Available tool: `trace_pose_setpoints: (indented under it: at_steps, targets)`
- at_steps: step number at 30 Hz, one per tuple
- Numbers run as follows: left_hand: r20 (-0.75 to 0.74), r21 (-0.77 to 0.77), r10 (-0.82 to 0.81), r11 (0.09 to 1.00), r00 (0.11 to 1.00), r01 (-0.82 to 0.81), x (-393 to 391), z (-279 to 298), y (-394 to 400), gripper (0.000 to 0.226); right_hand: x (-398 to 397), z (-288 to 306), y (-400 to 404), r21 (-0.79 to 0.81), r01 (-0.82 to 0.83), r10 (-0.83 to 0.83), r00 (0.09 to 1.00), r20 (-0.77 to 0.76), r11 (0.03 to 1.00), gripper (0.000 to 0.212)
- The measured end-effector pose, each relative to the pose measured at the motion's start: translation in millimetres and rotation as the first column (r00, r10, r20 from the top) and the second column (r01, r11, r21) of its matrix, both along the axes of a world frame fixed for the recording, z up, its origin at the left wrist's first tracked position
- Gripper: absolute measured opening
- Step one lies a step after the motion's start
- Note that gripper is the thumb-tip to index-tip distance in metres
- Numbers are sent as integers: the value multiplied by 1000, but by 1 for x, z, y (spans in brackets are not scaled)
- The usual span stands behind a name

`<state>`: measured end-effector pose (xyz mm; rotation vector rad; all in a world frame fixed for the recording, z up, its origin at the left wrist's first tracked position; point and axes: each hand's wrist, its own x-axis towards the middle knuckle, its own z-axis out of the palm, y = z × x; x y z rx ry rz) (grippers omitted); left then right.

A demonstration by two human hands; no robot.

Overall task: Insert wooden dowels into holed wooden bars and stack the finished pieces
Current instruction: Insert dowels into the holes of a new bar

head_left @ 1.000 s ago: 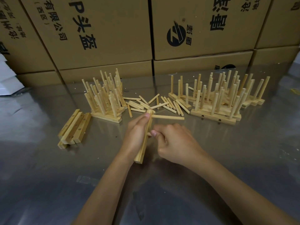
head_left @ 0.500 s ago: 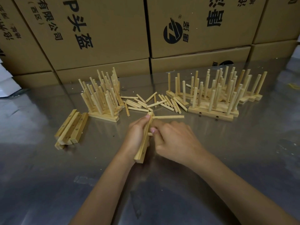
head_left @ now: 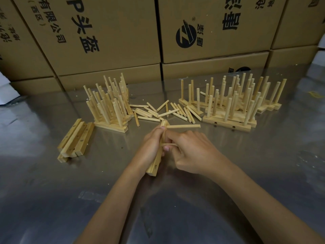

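My left hand (head_left: pixel 151 147) grips a holed wooden bar (head_left: pixel 155 165) held on its side, pointing away from me. One dowel (head_left: pixel 182 126) sticks out to the right from the bar's far end. My right hand (head_left: pixel 190 150) pinches a second dowel (head_left: pixel 169 144) whose tip meets the middle of the bar. Loose dowels (head_left: pixel 158 111) lie scattered just beyond the hands. Bare holed bars (head_left: pixel 75 138) lie in a small pile at the left.
Finished pieces with upright dowels stand stacked at the back left (head_left: pixel 110 106) and back right (head_left: pixel 232 103). Cardboard boxes (head_left: pixel 112 36) wall off the far edge of the metal table (head_left: pixel 263 164). White paper (head_left: pixel 7 92) lies at the far left.
My right hand has pushed the second dowel closer into the middle of the bar. The camera has tilted slightly, and the bar stays in my left hand.
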<state>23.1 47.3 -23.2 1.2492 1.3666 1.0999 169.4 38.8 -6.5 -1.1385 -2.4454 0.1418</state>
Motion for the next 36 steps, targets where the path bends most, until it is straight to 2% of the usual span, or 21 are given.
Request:
trace_pose_setpoints:
  at_steps: [4, 11, 13, 15, 18, 19, 21, 22, 24, 26, 28, 30, 32, 34, 36]
  targets:
    - [33, -8, -25, 1000, 999, 26, -2, 0, 2, 31, 1, -1, 1, -13, 39, -40, 998, -55, 999, 10]
    - [249, -113, 18, 994, 968, 10, -3, -2, 4, 27, 3, 6, 2, -79, 91, -106, 970, -221, 993, 8]
    - [289, -130, 31, 991, 957, 7, -5, -2, 4, 28, 3, 5, 1, -12, 120, -120, 975, -185, 993, 19]
    - [298, -135, 58, 991, 953, -18, -7, -3, 4, 32, 2, 5, 2, 130, 135, -110, 976, -186, 982, 32]
    - [342, -174, 145, 981, 929, -89, -13, -4, 6, 34, 3, 5, 9, 377, 204, -48, 922, -384, 904, 32]
    - [380, -188, 182, 975, 907, -117, -15, -4, 7, 32, 6, 4, 12, 416, 269, -42, 877, -479, 869, 27]
    - [453, -194, 257, 963, 854, -187, -19, -4, 9, 29, 15, 0, 22, 389, 388, -101, 804, -586, 836, 22]
    - [470, -187, 290, 956, 834, -227, -21, -4, 11, 29, 20, -5, 28, 330, 426, -179, 799, -573, 843, 27]
    - [471, -178, 337, 941, 815, -286, -22, -5, 12, 29, 27, -19, 40, 172, 424, -332, 856, -395, 889, 45]
    - [466, -175, 351, 936, 812, -304, -22, -6, 11, 30, 30, -35, 49, 2, 347, -342, 925, -164, 938, 59]
    - [457, -169, 354, 935, 816, -310, -22, -7, 12, 33, 27, -46, 55, -131, 313, -318, 948, -12, 941, 61]
    - [447, -174, 365, 931, 817, -321, -23, -8, 13, 35, 26, -48, 58, -177, 328, -336, 942, -16, 928, 59]
    - [453, -183, 372, 928, 811, -323, -23, -7, 14, 34, 27, -45, 57, -118, 374, -390, 907, -160, 920, 47]
    - [456, -187, 375, 927, 807, -325, -24, -7, 15, 32, 29, -42, 56, -65, 422, -425, 874, -238, 904, 39]
    - [449, -188, 380, 925, 809, -330, -24, -8, 15, 31, 30, -42, 56, -96, 438, -448, 874, -186, 894, 40]
